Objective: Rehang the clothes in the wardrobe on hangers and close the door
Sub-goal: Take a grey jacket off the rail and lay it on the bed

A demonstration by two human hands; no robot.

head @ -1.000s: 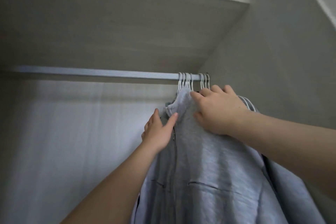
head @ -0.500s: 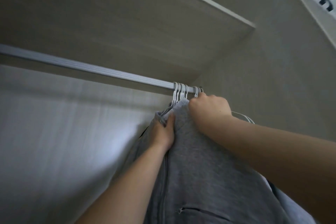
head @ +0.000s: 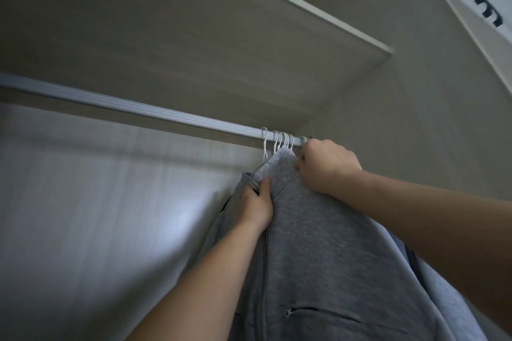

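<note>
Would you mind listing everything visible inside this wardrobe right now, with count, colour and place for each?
Hanging rail: one, silver-grey, running from the left edge to the right wall under the shelf.
Shelf: one, pale wood-grain, above the rail.
Hanger hooks: about five or more, white, bunched at the rail's right end.
Zip jacket: one, grey, hanging below the hooks, zipped pocket low down.
Side wall: one, pale, right.
Back panel: one, pale, left.
Left hand: gripping the jacket's collar edge.
Right hand: closed at the jacket's top by the hooks.
</note>
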